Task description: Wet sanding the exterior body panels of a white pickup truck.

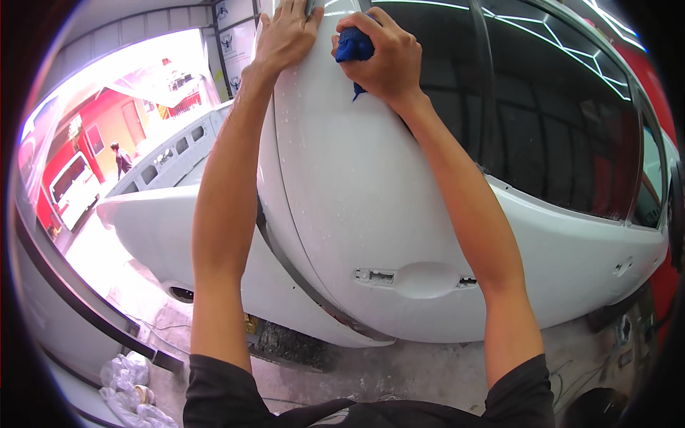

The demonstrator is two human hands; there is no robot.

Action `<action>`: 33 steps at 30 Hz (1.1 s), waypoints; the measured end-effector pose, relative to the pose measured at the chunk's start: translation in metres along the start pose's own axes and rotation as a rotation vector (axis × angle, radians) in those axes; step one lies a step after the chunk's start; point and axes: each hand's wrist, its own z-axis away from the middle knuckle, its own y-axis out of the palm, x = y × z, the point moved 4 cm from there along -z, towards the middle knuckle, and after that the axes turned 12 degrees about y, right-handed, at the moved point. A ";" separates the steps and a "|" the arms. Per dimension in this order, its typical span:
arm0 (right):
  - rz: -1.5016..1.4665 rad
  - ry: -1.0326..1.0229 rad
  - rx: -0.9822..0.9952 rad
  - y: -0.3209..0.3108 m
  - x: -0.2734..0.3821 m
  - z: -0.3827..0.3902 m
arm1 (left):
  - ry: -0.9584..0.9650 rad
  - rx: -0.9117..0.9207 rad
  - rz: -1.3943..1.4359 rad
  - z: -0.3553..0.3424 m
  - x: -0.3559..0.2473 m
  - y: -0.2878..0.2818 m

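Both arms reach up to the roof pillar and rear door of a white vehicle (342,164). My left hand (289,36) lies against the white pillar, its fingertips close to the top edge of the picture. A grey sliver of something (310,7) shows between its thumb and fingers; its kind cannot be made out. To its right, my right hand (392,57) is closed around a bunched blue cloth (354,45), beside the dark side window (556,107). One corner of the cloth hangs down over the white panel. Water drops dot the paint below my hands.
Bare handle recess (421,279) on the door. The white truck-bed side (150,221) extends left, above a tyre (285,346). Crumpled plastic (128,385) lies lower left; cables (571,378) run over the floor at right. A person (121,160) is outside near a white vehicle (75,189).
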 end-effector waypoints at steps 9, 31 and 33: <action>-0.041 -0.020 -0.034 0.006 -0.002 0.000 | 0.031 0.124 -0.046 -0.026 -0.002 0.002; -0.094 0.033 -0.043 0.003 -0.007 0.001 | 0.032 0.232 -0.098 -0.067 -0.005 0.013; -0.133 0.014 -0.042 -0.014 -0.003 -0.005 | 0.039 0.166 -0.018 -0.047 -0.013 0.019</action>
